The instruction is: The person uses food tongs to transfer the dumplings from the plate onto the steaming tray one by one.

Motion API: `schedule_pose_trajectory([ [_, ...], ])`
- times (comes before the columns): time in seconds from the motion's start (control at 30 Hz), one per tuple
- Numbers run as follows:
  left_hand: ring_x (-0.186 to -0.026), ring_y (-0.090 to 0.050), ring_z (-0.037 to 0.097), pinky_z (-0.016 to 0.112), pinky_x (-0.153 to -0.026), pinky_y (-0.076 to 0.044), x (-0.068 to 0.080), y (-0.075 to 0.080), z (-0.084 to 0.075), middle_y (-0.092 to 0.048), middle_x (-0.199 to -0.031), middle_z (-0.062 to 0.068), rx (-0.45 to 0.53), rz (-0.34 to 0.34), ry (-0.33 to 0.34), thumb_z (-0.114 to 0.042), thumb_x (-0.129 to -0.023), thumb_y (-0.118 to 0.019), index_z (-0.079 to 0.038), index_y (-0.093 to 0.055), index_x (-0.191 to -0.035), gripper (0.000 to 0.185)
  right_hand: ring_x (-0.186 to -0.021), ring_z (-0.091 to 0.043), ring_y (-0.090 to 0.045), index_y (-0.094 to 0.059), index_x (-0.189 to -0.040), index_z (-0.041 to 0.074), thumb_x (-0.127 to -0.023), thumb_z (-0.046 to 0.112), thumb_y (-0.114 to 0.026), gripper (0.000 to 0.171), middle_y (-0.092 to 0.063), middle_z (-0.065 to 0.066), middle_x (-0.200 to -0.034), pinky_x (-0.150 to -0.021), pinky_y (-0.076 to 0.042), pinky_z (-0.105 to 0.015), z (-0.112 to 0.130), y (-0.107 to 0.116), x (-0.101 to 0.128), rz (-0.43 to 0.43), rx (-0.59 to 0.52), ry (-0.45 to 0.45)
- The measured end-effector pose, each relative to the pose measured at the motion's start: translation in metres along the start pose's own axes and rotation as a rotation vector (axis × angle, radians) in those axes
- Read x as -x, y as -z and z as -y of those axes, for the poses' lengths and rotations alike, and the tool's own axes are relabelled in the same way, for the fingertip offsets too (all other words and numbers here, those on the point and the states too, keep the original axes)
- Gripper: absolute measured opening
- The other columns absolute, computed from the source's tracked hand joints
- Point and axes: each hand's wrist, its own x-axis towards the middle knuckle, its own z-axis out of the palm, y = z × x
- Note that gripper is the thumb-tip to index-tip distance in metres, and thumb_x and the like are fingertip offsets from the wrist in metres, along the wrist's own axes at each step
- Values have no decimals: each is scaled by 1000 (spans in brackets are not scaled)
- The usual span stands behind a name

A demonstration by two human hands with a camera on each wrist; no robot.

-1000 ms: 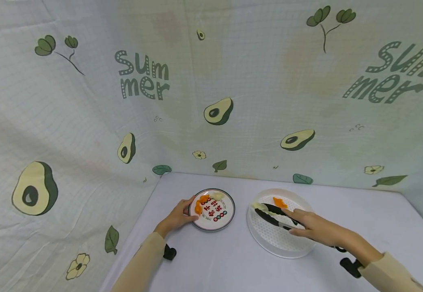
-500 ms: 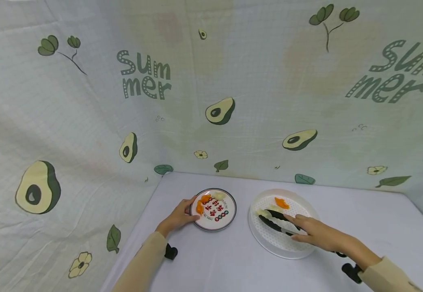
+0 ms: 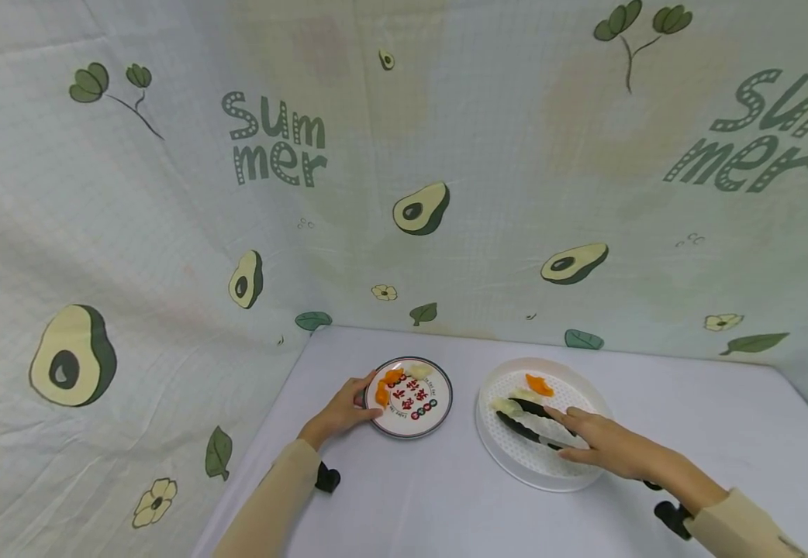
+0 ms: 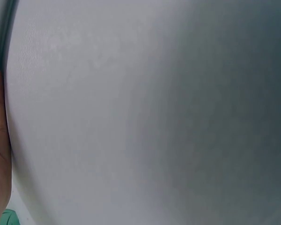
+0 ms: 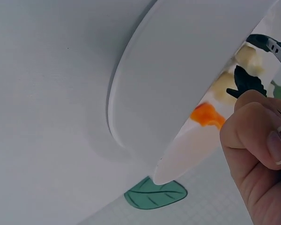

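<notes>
Over the white tray (image 3: pixel 516 465), right hand (image 3: pixel 602 446) gripping black tongs (image 3: pixel 526 418), left hand (image 3: pixel 341 412) fingers relaxed, touching plate (image 3: pixel 439 411) rim

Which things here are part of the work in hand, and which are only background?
Part of the work:
- black tongs, gripped by the right hand
- white perforated tray with pale and orange food pieces
- printed plate, its rim touched by the left hand

Only background:
- white table
- avocado-print cloth
</notes>
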Motion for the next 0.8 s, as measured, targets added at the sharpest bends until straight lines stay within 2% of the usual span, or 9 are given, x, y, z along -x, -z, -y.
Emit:
schedule_pose_trajectory([
  [0.23, -96, -49, 21, 37, -86, -44, -1, 0, -1, -48, -131, 11, -1, 0, -5, -24, -85, -81, -16, -35, -156, 86, -124, -56, -46, -42, -147, -6, -95, 39, -67, 73, -44, -40, -137, -94, -41, -65, 4, 5, -1, -47, 9, 0],
  [0.4, -96, -49, 20, 36, -86, -45, -2, 0, 1, -48, -132, 10, -13, -10, -3, -24, -85, -81, -17, -35, -156, 85, -125, -56, -45, -43, -146, -7, -97, 44, -63, 74, -45, -39, -138, -95, -41, -65, 12, 13, -8, -104, 22, 40],
  [0.47, -96, -49, 20, 36, -87, -44, -2, 1, 2, -48, -133, 10, -11, -11, 0, -24, -85, -81, -18, -34, -157, 85, -117, -48, -54, -41, -147, -7, -97, 44, -62, 74, -54, -32, -131, -93, -45, -60, 15, 16, -13, -127, 27, 66],
  [0.53, -96, -49, 20, 36, -87, -44, -2, 1, 2, -48, -133, 11, -7, -10, -7, -24, -85, -81, -17, -34, -157, 86, -116, -44, -55, -39, -149, -6, -98, 41, -62, 73, -54, -28, -132, -92, -46, -58, 18, 17, -19, -143, 31, 90],
  [0.63, -96, -48, 20, 36, -86, -43, -1, 1, 1, -48, -132, 11, 7, -4, -9, -24, -85, -81, -16, -34, -157, 86, -119, -42, -54, -36, -151, -5, -99, 37, -62, 71, -53, -24, -135, -94, -44, -58, 24, 18, -28, -148, 14, 121],
  [0.7, -96, -48, 20, 36, -85, -43, -1, 1, 1, -48, -132, 11, 14, -1, -12, -24, -85, -81, -15, -34, -156, 86, -131, -49, -43, -36, -151, -4, -100, 36, -61, 70, -43, -28, -146, -98, -39, -63, 30, 17, -35, -144, -3, 126],
  [0.8, -95, -48, 20, 35, -84, -42, -1, 1, 2, -47, -132, 12, 21, 2, -15, -23, -85, -81, -16, -34, -157, 86, -110, -34, -58, -36, -151, -4, -100, 36, -61, 69, -58, -20, -126, -92, -46, -51, 39, 15, -48, -131, -12, 154],
])
